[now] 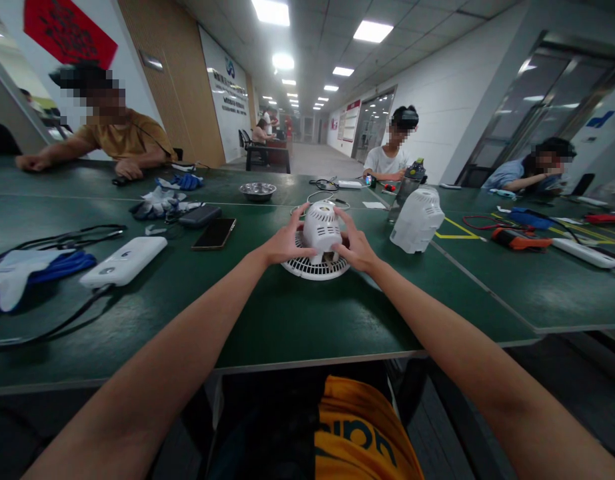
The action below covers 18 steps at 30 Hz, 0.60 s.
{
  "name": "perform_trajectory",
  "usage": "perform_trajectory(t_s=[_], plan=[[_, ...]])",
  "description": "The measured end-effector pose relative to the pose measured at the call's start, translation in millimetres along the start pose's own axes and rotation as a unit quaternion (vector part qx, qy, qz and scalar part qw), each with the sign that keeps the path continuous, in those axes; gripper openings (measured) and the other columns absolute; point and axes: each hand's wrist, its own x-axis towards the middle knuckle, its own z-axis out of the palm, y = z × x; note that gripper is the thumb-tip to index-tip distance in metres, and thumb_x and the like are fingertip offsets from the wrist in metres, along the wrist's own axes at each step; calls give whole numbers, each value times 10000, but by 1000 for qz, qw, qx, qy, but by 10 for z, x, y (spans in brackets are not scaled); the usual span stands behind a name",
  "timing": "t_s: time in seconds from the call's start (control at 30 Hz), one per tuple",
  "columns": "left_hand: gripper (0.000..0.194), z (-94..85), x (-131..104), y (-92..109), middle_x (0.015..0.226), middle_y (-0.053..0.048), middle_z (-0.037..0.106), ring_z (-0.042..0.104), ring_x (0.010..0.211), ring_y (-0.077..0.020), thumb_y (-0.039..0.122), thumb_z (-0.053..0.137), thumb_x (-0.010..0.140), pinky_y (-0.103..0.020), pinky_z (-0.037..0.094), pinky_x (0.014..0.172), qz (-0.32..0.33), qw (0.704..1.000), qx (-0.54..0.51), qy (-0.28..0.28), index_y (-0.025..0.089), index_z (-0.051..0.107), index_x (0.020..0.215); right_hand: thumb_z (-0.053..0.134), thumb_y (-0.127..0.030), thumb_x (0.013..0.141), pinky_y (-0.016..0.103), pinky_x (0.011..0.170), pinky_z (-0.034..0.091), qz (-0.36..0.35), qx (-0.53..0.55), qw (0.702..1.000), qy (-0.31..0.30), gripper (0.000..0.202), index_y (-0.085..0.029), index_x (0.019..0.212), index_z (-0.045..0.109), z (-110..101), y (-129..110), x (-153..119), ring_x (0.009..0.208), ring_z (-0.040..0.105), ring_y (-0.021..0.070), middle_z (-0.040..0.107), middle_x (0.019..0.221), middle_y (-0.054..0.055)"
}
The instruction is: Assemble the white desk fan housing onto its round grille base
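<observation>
A white slotted housing (321,229) stands over a round white grille (315,270) on the green table. My left hand (289,241) is wrapped round the housing's left side, and my right hand (356,245) grips its right side. Both thumbs press low on the front of the housing. Between the housing and the grille, near my right thumb, a small opening shows parts too small to make out. A translucent white plastic cover (417,221) stands to the right of my right hand.
Left on the table (257,333) are a phone (214,235), a white power bank (125,261), gloves (25,270) and cables. A metal bowl (258,192) and a dark bottle (406,187) stand farther back. An orange meter (520,240) lies right. Several people sit across the table.
</observation>
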Motion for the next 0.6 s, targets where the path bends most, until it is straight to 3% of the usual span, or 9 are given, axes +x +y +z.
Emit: perform_trajectory(t_s=[0.17, 0.4, 0.6], plan=[[1233, 46, 10, 129, 1507, -193, 402, 516, 1275, -418, 332, 871, 551, -551, 377, 1075, 11, 999, 0, 43, 257, 158, 1554, 624, -399, 813, 479, 775, 546, 7, 6, 1000, -7, 839, -305, 1531, 200, 5, -72, 15, 769, 646, 263, 706, 991, 43], [1047, 24, 33, 150, 1317, -140, 550, 635, 1058, -351, 352, 849, 581, -495, 461, 974, 2, 996, 79, 42, 238, 300, 1465, 665, -308, 745, 405, 662, 540, 5, -4, 1000, -15, 898, -274, 1529, 228, -30, -75, 35, 576, 565, 187, 628, 705, -24], [1001, -7, 35, 145, 1375, -123, 523, 573, 1193, -372, 346, 881, 537, -481, 429, 1032, 26, 999, 25, 41, 253, 379, 1398, 719, -277, 700, 391, 648, 546, 16, -8, 999, -39, 967, -279, 1528, 217, -47, 22, 64, 575, 576, 182, 617, 708, -31]])
